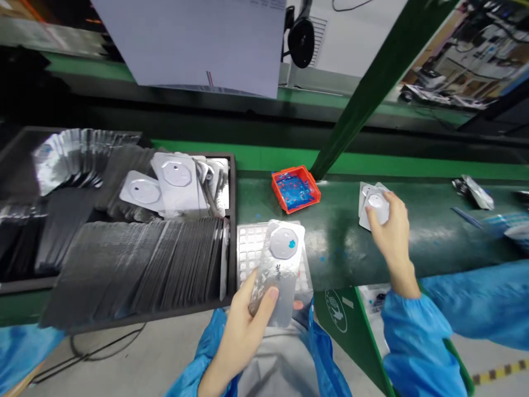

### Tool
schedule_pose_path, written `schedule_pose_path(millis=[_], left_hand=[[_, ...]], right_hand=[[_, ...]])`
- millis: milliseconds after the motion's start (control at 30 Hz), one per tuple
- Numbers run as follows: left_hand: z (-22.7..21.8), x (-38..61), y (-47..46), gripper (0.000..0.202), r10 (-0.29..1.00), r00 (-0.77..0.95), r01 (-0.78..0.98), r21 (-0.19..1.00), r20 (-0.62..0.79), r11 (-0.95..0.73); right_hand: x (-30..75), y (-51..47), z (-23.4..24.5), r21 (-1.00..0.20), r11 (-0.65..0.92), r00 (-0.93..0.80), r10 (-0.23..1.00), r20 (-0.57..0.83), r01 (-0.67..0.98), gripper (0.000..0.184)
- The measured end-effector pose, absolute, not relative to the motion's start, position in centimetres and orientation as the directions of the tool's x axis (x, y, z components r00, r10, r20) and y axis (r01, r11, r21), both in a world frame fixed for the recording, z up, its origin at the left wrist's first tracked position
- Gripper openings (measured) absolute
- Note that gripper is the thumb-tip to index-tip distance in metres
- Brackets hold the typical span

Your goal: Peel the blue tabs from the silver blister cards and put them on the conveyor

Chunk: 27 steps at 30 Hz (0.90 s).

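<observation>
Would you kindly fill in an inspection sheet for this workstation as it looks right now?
Surface: dark green belt, scuffed, with pale marks and blue specks.
Job's things: foil pouch with a round seal and a blue dot, held above a white grid tray; small pile of pouches on the belt.
Clutter: orange tray with blue contents; black tray packed with stacked pouches; foil scraps at far right.
Hands: left hand shut on the foil pouch; right hand rests on that pile, grip unclear.
Cables: black cable on the floor below the black tray.
Surroundings: green post; hanging paper sheet.
</observation>
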<state>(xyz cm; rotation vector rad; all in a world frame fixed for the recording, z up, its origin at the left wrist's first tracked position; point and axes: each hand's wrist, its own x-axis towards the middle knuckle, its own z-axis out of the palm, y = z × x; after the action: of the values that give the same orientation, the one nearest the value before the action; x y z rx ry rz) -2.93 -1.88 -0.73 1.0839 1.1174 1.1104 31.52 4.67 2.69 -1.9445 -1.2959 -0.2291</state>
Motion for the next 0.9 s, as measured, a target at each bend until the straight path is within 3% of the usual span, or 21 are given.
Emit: schedule_pose_path(millis=[100,200,467,733,900], left_hand=[[-0.6,-2.6,-1.3,0.045,0.995,0.087,-0.046,0.997,-0.052,0.056],[-0.5,-2.7,-1.2,0.043,0.971,0.221,-0.082,0.991,-0.085,0.106],[0.4,-2.9,-0.9,0.042,0.961,0.266,-0.07,0.993,-0.068,0.09],[0.4,-3.2,-1.1,0.034,0.963,0.27,-0.068,0.997,-0.021,0.041],[0.1,-3.2,-1.4,0.03,0.954,0.298,-0.092,0.994,-0.032,0.063]], right_hand=[[24.1,2.6,2.8,-0.471,0.254,0.129,0.758,0.64,0.845,0.017],[18.6,1.4,3.7,-0.338,0.473,-0.136,0.721,0.68,0.813,0.013],[16.5,1.9,4.6,-0.263,0.481,-0.19,0.704,0.684,0.836,0.016],[16.2,1.3,3.9,-0.028,0.51,-0.293,0.537,0.791,0.86,0.026],[16.5,0.8,3.7,-0.06,0.559,-0.303,0.532,0.791,0.827,0.026]])
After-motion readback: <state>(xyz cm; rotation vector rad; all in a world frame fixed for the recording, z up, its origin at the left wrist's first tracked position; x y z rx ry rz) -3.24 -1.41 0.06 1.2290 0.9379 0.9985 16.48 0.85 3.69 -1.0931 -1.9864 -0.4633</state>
